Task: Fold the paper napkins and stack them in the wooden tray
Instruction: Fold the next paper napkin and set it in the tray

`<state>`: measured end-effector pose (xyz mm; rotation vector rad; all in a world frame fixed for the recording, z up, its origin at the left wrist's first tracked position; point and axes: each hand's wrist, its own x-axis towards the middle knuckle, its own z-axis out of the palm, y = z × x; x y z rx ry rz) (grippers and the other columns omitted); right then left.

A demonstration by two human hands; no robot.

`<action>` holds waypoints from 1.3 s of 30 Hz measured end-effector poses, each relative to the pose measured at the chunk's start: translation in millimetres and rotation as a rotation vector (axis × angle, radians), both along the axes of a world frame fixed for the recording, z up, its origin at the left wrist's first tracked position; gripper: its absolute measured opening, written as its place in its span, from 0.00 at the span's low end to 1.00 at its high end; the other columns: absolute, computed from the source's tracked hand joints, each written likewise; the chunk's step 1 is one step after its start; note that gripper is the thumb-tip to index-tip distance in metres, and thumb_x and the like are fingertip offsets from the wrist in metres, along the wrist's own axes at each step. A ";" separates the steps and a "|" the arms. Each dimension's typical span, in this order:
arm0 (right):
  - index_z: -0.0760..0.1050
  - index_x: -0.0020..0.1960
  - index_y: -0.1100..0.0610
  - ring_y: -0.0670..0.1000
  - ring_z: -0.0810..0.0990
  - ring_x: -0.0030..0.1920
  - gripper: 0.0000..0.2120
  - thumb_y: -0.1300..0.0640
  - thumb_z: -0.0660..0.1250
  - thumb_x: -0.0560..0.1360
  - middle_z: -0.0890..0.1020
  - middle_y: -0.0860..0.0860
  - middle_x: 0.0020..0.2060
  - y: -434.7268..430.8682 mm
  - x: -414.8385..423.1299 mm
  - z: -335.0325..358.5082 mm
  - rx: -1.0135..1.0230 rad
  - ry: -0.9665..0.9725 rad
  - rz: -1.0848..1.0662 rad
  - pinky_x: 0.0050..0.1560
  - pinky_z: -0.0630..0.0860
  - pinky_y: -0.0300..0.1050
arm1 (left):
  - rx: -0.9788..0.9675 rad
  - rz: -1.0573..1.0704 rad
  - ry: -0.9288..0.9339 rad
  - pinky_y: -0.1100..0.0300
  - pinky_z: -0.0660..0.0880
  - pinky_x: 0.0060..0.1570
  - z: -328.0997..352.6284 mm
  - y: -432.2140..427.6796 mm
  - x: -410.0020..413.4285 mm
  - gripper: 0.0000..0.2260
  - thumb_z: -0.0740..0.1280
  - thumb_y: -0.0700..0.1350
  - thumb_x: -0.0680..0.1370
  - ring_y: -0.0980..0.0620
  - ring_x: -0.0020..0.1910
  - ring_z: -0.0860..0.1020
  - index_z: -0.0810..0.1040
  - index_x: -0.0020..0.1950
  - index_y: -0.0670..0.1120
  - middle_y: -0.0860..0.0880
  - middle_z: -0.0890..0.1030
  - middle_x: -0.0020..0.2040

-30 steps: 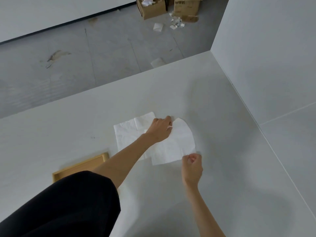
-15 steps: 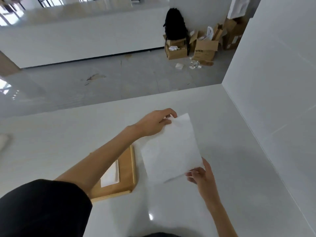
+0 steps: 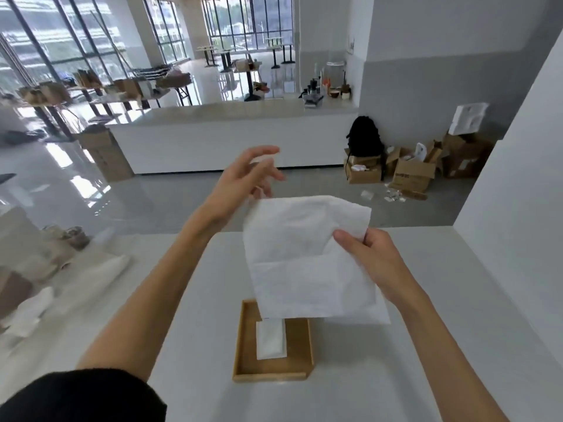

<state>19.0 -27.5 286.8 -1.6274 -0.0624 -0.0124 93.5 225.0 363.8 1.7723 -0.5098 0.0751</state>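
An open napkin (image 3: 307, 260) is being pinched by the right hand (image 3: 368, 254) above the wooden tray (image 3: 243, 339); the left hand (image 3: 243, 181) is being held spread, its fingers empty

Bright daylight comes from the big windows (image 3: 76, 41) far behind and glares on the shiny floor (image 3: 70, 175). My left hand (image 3: 243, 181) is blurred by motion, the clutter at the left edge is smeared, and straight lines bend near the edges
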 end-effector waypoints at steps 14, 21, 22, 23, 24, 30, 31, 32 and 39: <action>0.86 0.53 0.49 0.50 0.88 0.46 0.09 0.56 0.68 0.77 0.89 0.49 0.47 9.1 -4.6 -15.4 -0.115 0.326 0.114 0.39 0.82 0.42 | -0.247 0.026 0.563 0.45 0.82 0.56 -145.6 31.3 -91.7 0.12 0.70 0.42 0.80 0.43 0.57 0.85 0.80 0.63 0.42 0.43 0.85 0.59; 0.84 0.57 0.54 0.54 0.86 0.52 0.13 0.49 0.65 0.81 0.87 0.54 0.53 5.4 0.1 -35.6 0.024 0.344 0.058 0.54 0.81 0.52 | -0.076 0.113 0.348 0.44 0.81 0.53 -107.4 46.6 -75.1 0.10 0.66 0.39 0.83 0.40 0.53 0.85 0.85 0.57 0.48 0.44 0.87 0.53; 0.84 0.58 0.53 0.55 0.85 0.55 0.13 0.48 0.65 0.81 0.87 0.55 0.55 7.0 1.3 -37.0 0.070 0.327 0.062 0.58 0.80 0.55 | -0.061 0.119 0.301 0.47 0.82 0.53 -101.0 48.3 -73.4 0.10 0.66 0.40 0.83 0.43 0.52 0.85 0.86 0.56 0.50 0.45 0.88 0.52; 0.82 0.61 0.53 0.56 0.85 0.58 0.14 0.48 0.65 0.81 0.86 0.54 0.57 8.5 2.5 -37.7 0.122 0.299 0.075 0.60 0.80 0.56 | -0.054 0.126 0.255 0.50 0.82 0.53 -95.2 50.1 -71.4 0.10 0.66 0.41 0.83 0.46 0.52 0.86 0.87 0.54 0.51 0.47 0.88 0.51; 0.80 0.64 0.52 0.56 0.84 0.59 0.15 0.48 0.66 0.80 0.85 0.53 0.59 9.6 3.7 -37.8 0.171 0.263 0.089 0.61 0.80 0.56 | -0.055 0.133 0.214 0.52 0.81 0.52 -89.8 51.4 -69.9 0.11 0.66 0.41 0.83 0.48 0.51 0.86 0.87 0.52 0.52 0.47 0.88 0.51; 0.84 0.53 0.47 0.53 0.84 0.53 0.12 0.61 0.67 0.77 0.87 0.49 0.54 11.7 22.3 -16.2 0.187 -0.052 0.032 0.49 0.83 0.44 | -0.092 0.062 -0.084 0.68 0.77 0.53 -59.8 55.9 -59.6 0.21 0.63 0.28 0.80 0.61 0.56 0.83 0.87 0.55 0.51 0.62 0.86 0.54; 0.85 0.48 0.45 0.52 0.83 0.50 0.15 0.63 0.66 0.78 0.87 0.45 0.50 10.3 25.3 -9.2 0.147 -0.106 0.018 0.46 0.82 0.42 | -0.099 0.060 -0.138 0.68 0.77 0.53 -57.8 56.6 -54.8 0.22 0.62 0.24 0.79 0.60 0.57 0.83 0.87 0.55 0.47 0.61 0.86 0.54; 0.85 0.44 0.44 0.51 0.82 0.48 0.20 0.66 0.63 0.79 0.87 0.43 0.48 8.8 28.2 -1.8 0.108 -0.156 0.012 0.44 0.80 0.42 | -0.112 0.060 -0.179 0.65 0.77 0.54 -56.9 57.4 -50.0 0.22 0.61 0.22 0.77 0.57 0.56 0.83 0.88 0.51 0.44 0.57 0.87 0.54; 0.86 0.42 0.41 0.39 0.82 0.51 0.32 0.75 0.58 0.79 0.85 0.37 0.49 -5.0 43.1 40.4 -0.028 -0.414 0.089 0.46 0.80 0.34 | -0.254 0.141 -0.255 0.63 0.76 0.49 -40.5 48.0 -28.0 0.25 0.60 0.24 0.76 0.54 0.51 0.82 0.85 0.36 0.51 0.56 0.86 0.49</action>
